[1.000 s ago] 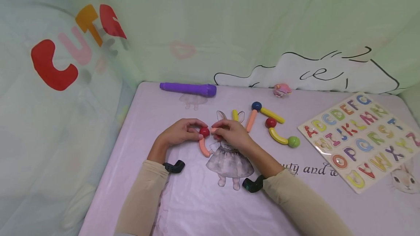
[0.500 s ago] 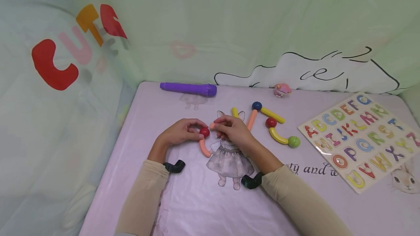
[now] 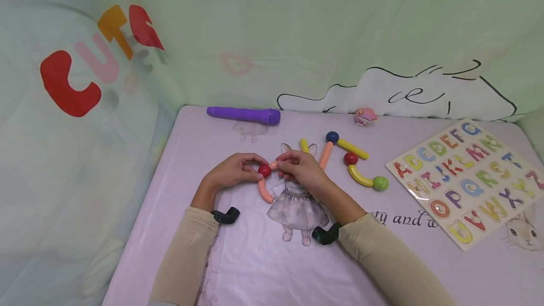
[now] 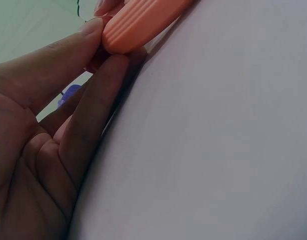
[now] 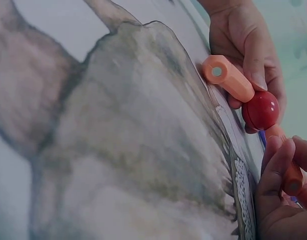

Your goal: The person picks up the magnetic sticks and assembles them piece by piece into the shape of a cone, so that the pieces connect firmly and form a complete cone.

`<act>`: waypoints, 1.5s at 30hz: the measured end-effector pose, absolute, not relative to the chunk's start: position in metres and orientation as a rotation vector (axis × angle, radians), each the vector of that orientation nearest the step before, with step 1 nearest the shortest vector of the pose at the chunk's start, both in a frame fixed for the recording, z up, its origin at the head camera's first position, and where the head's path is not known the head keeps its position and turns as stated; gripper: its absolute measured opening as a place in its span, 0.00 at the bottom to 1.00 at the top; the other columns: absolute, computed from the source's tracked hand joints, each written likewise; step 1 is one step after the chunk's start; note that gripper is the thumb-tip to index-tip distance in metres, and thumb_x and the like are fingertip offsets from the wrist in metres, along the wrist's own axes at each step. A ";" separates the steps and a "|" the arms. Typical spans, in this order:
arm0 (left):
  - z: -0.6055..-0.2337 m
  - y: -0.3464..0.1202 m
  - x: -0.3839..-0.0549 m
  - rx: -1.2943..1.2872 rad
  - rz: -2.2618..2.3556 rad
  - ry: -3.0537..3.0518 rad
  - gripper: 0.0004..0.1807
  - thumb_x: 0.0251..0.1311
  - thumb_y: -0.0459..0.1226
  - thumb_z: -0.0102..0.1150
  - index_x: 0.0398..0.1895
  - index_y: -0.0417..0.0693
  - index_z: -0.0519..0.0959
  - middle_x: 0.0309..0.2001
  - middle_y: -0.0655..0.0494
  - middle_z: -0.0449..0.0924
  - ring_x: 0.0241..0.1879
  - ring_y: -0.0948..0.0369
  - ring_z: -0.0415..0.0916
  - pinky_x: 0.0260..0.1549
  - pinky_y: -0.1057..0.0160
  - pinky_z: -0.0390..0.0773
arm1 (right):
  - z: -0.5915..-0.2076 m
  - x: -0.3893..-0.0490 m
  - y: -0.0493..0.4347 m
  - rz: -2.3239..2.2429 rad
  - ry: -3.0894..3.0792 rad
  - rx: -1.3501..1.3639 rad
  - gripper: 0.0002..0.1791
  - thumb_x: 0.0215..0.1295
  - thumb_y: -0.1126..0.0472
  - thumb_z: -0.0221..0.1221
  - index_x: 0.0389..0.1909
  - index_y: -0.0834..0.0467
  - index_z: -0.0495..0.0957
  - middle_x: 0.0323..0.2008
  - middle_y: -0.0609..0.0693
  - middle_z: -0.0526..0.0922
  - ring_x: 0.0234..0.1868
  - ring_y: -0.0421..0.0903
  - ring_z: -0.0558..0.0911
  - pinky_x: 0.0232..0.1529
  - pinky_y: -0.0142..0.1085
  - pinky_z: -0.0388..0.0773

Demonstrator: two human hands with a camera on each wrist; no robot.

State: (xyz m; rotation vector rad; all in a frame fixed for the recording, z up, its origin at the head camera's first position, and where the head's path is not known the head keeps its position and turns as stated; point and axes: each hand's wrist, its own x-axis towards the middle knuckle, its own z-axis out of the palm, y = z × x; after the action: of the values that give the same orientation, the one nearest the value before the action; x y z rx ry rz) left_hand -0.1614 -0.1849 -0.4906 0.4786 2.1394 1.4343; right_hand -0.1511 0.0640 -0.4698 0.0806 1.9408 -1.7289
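My left hand pinches a red ball between thumb and fingers. From the ball's near side a curved orange stick runs toward me; its ribbed end fills the top of the left wrist view. My right hand pinches a second orange stick, most of it hidden by the fingers. In the right wrist view this second stick meets the red ball on the side away from the curved stick, whose free end shows a round metal disc.
Right of my hands lie a blue ball with an orange and a yellow stick, and a red ball joined by a curved yellow stick to a green ball. A purple microphone-shaped toy, pink figure and alphabet board surround them.
My right hand has lifted slightly away from me, then brought its orange stick left against the red ball. The left hand keeps the ball in place.
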 end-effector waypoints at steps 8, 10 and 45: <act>-0.493 -0.186 -0.162 0.472 1.440 2.136 0.21 0.59 0.38 0.72 0.56 0.55 0.82 0.32 0.56 0.86 0.23 0.64 0.67 0.36 0.66 0.72 | -0.467 -0.152 0.067 -1.705 1.901 0.096 0.16 0.76 0.57 0.58 0.58 0.59 0.79 0.47 0.56 0.85 0.39 0.42 0.86 0.43 0.29 0.84; -0.493 -0.186 -0.162 0.469 1.443 2.132 0.20 0.60 0.38 0.72 0.56 0.55 0.82 0.37 0.56 0.87 0.25 0.63 0.70 0.37 0.66 0.73 | -0.465 -0.151 0.068 -1.698 1.887 0.109 0.16 0.76 0.57 0.57 0.59 0.59 0.78 0.48 0.58 0.84 0.39 0.42 0.86 0.43 0.29 0.84; -0.492 -0.186 -0.161 0.453 1.440 2.069 0.21 0.54 0.39 0.77 0.51 0.54 0.81 0.26 0.54 0.83 0.25 0.63 0.75 0.35 0.66 0.74 | -0.469 -0.150 0.079 -1.662 1.855 0.038 0.19 0.76 0.62 0.57 0.64 0.59 0.75 0.55 0.59 0.81 0.35 0.40 0.87 0.41 0.30 0.85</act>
State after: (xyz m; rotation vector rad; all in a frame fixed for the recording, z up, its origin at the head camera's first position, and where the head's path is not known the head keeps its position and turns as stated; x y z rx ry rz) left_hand -0.1608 -0.1860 -0.4920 0.4535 2.0693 1.4397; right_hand -0.1501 0.0793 -0.4689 0.0376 1.8548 -1.6618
